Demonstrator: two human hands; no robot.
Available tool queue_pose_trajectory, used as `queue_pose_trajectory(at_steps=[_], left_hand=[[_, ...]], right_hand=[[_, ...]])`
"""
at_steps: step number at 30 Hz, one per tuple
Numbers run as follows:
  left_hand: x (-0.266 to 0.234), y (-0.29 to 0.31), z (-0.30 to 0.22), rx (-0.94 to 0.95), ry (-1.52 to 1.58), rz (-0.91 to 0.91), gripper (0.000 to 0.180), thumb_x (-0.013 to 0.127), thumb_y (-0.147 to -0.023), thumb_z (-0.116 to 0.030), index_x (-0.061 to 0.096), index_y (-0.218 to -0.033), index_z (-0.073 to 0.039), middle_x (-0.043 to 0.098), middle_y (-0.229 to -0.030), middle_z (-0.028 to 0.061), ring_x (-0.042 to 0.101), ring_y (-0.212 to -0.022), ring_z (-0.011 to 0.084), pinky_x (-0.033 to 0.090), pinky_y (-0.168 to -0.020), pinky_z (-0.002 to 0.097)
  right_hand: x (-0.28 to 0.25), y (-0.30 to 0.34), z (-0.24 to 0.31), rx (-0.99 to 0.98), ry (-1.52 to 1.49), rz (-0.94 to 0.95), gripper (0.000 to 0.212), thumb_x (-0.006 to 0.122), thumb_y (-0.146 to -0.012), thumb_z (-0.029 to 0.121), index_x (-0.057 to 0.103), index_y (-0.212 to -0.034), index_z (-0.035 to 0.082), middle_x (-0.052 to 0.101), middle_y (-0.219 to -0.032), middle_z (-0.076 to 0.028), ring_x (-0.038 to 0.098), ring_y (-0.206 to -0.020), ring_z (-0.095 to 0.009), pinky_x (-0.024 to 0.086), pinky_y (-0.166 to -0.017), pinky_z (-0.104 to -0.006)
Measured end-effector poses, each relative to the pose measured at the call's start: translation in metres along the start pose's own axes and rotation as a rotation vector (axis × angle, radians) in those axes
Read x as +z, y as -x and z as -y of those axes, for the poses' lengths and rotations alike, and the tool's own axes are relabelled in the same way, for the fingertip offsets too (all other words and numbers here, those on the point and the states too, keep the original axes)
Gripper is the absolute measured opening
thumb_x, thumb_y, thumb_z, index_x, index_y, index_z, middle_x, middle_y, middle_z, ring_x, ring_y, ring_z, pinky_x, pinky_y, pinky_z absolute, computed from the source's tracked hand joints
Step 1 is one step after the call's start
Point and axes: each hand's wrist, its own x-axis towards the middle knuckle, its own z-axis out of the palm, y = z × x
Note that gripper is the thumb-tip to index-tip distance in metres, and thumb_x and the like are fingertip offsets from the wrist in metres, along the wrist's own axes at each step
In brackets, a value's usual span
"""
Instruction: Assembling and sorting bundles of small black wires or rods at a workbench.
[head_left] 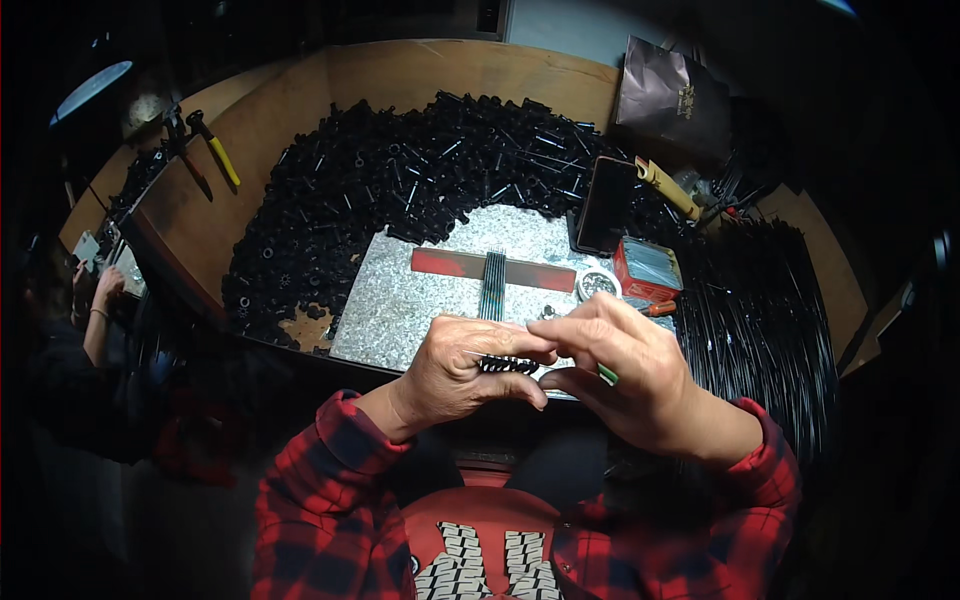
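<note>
My left hand [455, 365] is closed round a row of small black parts [508, 365], whose ends show between thumb and forefinger. Just beyond it, a bundle of thin dark rods [492, 285] lies across a red-and-brown bar [445, 262]; whether the rods join the black parts is hidden behind my hand. My right hand [640, 375] is bent in close, its fingertips meeting those of my left. From its curled fingers sticks out a small green-and-white piece [607, 374], partly covered. Both hands are above the near edge of a speckled grey board [385, 310].
A large heap of small black parts [400, 170] fills the wooden-walled bin [470, 55]. To the right are a phone [605, 205], a red box [648, 270], a round white dish [598, 283], an orange-handled screwdriver [660, 310] and long black rods [760, 320]. Pliers [215, 150] hang at left; another person's hand [108, 288] shows beyond.
</note>
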Motion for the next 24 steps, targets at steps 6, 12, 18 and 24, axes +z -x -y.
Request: queue_pose_trajectory(at_steps=[6,12,18,24], left_hand=[[0.004,0.014,0.011,-0.106,0.013,0.042,0.036,0.083,-0.066,-0.016,0.068,-0.096,-0.003,0.07,-0.091,0.0111,0.07,-0.082,0.0241,0.055,-0.07,0.0307],[0.006,0.048,0.051,0.021,-0.342,0.133,0.058,0.078,-0.067,-0.041,0.063,-0.11,-0.005,0.064,-0.112,0.0136,0.061,-0.107,0.0301,0.051,-0.087,0.0389],[0.005,0.076,0.076,-0.121,-0.761,0.607,0.085,0.077,-0.063,-0.049,0.047,-0.13,-0.005,0.038,-0.143,0.0142,0.032,-0.135,0.0345,0.028,-0.109,0.0497],[0.006,0.017,0.042,-0.013,-0.571,0.419,0.057,0.074,-0.072,-0.039,0.055,-0.111,-0.003,0.059,-0.111,0.0147,0.054,-0.111,0.033,0.043,-0.093,0.0424]], right_hand=[[0.004,-0.014,0.004,0.032,-0.108,0.043,0.043,0.075,-0.071,0.002,0.061,-0.112,0.002,0.057,-0.083,-0.008,0.053,-0.068,-0.016,0.045,-0.06,-0.0269],[0.014,-0.015,-0.001,-0.036,0.008,0.061,0.019,0.074,-0.073,0.002,0.065,-0.09,0.002,0.059,-0.077,-0.008,0.062,-0.066,-0.02,0.049,-0.055,-0.0293],[-0.015,-0.026,0.003,-0.031,0.04,0.054,0.017,0.074,-0.074,0.002,0.066,-0.089,0.002,0.061,-0.078,-0.009,0.061,-0.066,-0.018,0.048,-0.055,-0.0273],[-0.101,-0.056,0.046,0.029,0.112,0.017,0.02,0.066,-0.085,0.019,0.066,-0.094,0.002,0.061,-0.087,-0.009,0.058,-0.069,-0.013,0.045,-0.056,-0.0236]])
